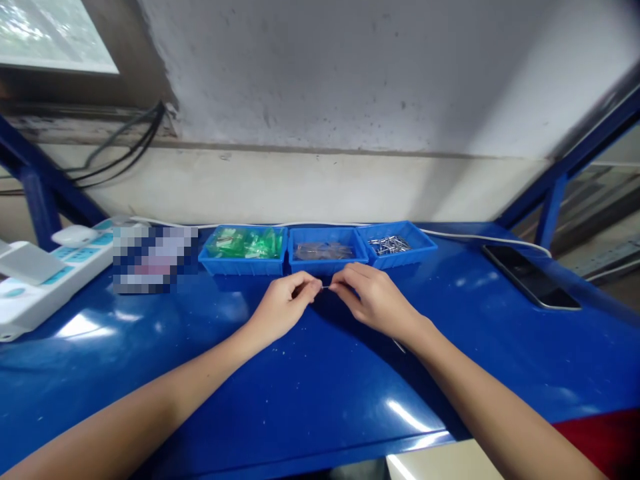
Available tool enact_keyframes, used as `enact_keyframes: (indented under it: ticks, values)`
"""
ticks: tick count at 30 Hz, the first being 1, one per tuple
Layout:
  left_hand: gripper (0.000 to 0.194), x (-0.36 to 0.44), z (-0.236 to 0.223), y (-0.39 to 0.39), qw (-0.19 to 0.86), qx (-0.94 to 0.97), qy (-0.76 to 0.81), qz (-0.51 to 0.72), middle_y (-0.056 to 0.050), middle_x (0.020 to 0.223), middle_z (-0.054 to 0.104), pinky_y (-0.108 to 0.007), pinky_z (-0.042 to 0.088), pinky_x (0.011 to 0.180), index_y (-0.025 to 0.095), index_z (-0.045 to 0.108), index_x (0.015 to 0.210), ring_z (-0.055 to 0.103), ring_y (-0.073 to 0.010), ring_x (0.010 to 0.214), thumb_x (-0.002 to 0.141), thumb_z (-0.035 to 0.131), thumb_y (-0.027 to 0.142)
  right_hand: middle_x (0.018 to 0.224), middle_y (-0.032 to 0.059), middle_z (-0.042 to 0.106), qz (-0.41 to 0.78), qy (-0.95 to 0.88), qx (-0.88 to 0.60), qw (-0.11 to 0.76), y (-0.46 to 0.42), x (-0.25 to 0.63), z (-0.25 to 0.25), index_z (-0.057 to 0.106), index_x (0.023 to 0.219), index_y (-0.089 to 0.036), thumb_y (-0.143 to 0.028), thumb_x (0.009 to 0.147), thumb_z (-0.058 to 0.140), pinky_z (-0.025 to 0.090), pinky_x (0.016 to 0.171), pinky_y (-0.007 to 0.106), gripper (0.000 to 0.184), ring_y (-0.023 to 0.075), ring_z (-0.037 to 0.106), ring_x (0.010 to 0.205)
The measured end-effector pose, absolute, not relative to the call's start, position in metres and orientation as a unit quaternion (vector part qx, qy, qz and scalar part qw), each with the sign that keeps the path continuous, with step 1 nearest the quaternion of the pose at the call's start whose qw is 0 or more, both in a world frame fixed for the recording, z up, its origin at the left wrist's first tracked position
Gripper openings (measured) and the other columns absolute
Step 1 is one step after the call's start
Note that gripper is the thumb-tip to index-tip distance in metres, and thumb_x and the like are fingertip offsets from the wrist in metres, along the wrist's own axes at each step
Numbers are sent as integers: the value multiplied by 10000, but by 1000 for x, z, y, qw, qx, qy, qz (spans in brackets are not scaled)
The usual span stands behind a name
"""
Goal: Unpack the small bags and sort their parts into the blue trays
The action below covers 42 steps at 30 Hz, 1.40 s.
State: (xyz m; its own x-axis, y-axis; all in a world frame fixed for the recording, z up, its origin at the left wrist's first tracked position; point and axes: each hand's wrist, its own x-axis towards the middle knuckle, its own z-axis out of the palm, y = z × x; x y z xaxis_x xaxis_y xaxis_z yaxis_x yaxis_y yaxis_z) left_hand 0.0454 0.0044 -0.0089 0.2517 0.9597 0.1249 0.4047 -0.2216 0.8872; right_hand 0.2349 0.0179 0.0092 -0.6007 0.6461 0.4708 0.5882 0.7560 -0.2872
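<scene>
My left hand (290, 300) and my right hand (373, 297) meet over the blue tabletop, thumb and fingers pinched. A thin, light-coloured metal piece (326, 287) spans the small gap between the fingertips, each hand gripping one end; its exact kind is too small to make out. Just beyond stand three blue bins. The left bin (245, 267) has green plastic pieces (245, 243), the middle bin (327, 235) thin brownish pieces (323, 251), and the right bin (413, 257) shiny metal pins (389, 245). A thin rod (399, 346) lies partly hidden under my right wrist.
A white power strip (30, 300) with plugs lies at the left, beside a pixelated flat object (155, 260). At the right rests a dark phone (530, 277). A white cable (480, 236) runs along the wall behind the bins. Blue frame bars (553, 207) rise at both sides.
</scene>
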Motion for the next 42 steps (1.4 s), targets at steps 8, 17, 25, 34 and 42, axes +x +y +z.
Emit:
enact_keyframes:
  ticks: [8,17,25,34,42]
  values:
    - [256,44,-10,2,351,703,480,390,18,644,538,-228,385,567,168,583,764,494,-114,594,872,461,365,786,44,600,71,-882,-359,296,15,234,9,555,925,-157,-290,891,496,410,645,254,150,138,537,687]
    - [265,42,-14,3,346,716,470,382,5,673,578,-243,435,600,171,570,897,552,-128,631,911,395,369,754,47,584,44,-887,-340,309,15,234,14,569,848,-165,-250,924,413,406,657,257,193,143,523,686]
    - [290,83,-3,-3,172,911,318,198,-51,1086,562,-341,437,882,243,542,1179,541,-188,985,903,456,254,883,110,606,-135,-709,-582,376,59,299,13,583,1069,-167,-411,905,396,421,738,396,348,248,535,825]
    - [129,117,-7,-5,106,934,303,157,-37,843,572,-341,390,738,177,561,830,495,-193,832,899,452,186,926,109,611,-58,-730,-560,388,51,281,11,592,1060,-162,-365,938,331,391,838,410,352,234,525,896]
    - [215,16,-14,-2,174,809,498,259,-17,821,565,-323,408,758,195,529,822,505,-173,805,935,346,208,818,45,639,41,-884,-367,288,5,218,3,603,984,-188,-334,853,543,341,701,323,206,180,539,751]
